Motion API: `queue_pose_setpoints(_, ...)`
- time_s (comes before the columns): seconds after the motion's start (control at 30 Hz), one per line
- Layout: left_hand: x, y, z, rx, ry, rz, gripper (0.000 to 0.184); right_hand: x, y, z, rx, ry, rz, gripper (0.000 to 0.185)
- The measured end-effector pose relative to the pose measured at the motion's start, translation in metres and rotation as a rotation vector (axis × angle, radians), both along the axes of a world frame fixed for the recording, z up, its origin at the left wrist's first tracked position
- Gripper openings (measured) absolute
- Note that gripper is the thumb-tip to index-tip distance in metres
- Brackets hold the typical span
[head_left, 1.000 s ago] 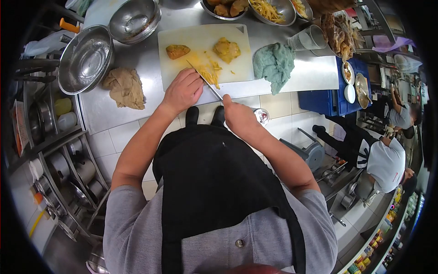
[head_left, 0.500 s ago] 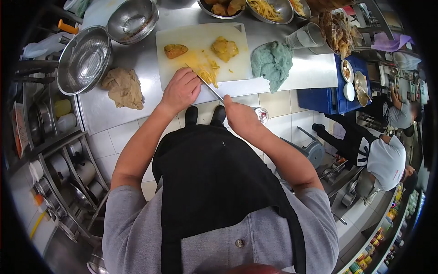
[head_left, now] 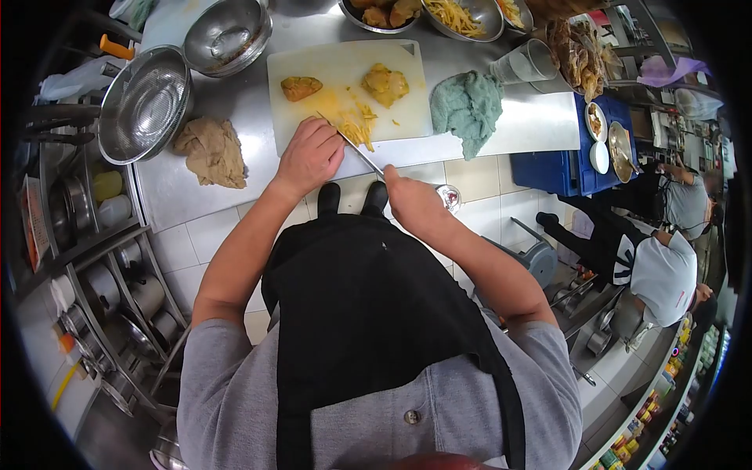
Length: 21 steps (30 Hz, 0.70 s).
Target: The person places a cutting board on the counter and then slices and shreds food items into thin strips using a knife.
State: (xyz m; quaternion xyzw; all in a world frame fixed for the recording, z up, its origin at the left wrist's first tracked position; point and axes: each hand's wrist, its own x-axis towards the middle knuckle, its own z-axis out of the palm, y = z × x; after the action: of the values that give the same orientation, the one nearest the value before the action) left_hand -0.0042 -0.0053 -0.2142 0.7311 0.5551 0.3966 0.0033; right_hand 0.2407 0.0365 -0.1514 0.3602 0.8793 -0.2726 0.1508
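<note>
My right hand [head_left: 413, 201] is closed on the handle of a knife [head_left: 359, 152], whose blade slants up to the left over the near edge of the white cutting board [head_left: 286, 63]. My left hand [head_left: 311, 159] lies beside the blade with curled fingers at the board's front edge; whatever is under them is hidden. Thin yellow vegetable strips [head_left: 359, 127] are heaped just right of the blade. Farther back on the board rest a brownish-yellow vegetable piece [head_left: 301, 88] and a lumpier yellow one [head_left: 385, 84].
A tan cloth [head_left: 210, 153] and a mesh strainer [head_left: 146, 106] are left of the board, a green cloth [head_left: 468, 110] right. Behind stand a bowl of strips [head_left: 468, 19], a bowl of vegetable chunks [head_left: 381, 16] and a clear container [head_left: 523, 63]. Two people are at far right.
Both my hands and the knife stay almost in place, with only a slight shift. The farther person at the right has changed posture a little.
</note>
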Motion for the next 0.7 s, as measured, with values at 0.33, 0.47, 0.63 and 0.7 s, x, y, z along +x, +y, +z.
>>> queue_pose_setpoints(0.33, 0.005, -0.009, 0.013, -0.149, -0.301, 0.211, 0.021, -0.001, 0.027, 0.013, 0.359, 0.074, 0.086, 0.031)
queue_pose_setpoints(0.47, 0.004, -0.006, 0.037, -0.078, -0.107, 0.171, 0.029, 0.005, 0.031, 0.011, 0.446, 0.074, 0.126, 0.033)
queue_pose_setpoints(0.63, 0.003, 0.003, 0.039, -0.088, 0.095, 0.037, 0.032, 0.007, 0.033, 0.008, 0.548, 0.076, 0.163, 0.034)
queue_pose_setpoints(0.7, 0.002, 0.010, 0.036, -0.159, 0.137, 0.013, 0.036, 0.008, 0.034, 0.007, 0.564, 0.082, 0.158, 0.034)
